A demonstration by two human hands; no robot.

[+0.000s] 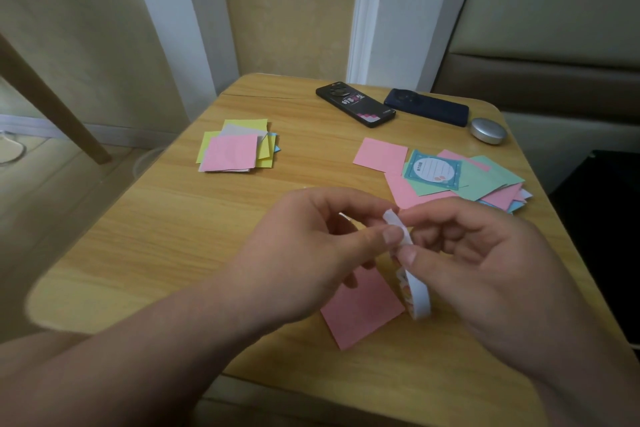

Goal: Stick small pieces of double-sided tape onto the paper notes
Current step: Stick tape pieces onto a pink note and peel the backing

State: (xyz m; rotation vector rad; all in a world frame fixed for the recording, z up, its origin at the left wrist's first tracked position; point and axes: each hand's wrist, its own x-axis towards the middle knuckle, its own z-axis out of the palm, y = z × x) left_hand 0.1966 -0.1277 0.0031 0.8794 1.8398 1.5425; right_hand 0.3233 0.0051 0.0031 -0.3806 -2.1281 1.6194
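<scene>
Light wooden table (156,218) (rounded corners) stands before beige walls (287,3).

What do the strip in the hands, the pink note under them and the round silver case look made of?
Strip: likely white paper-backed tape, matte, curling limply. Pink note: thin matte paper, lying flat. Silver case: probably brushed metal, soft sheen; could be plastic.

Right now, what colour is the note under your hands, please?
Pink; the note shows in the head view.
</scene>
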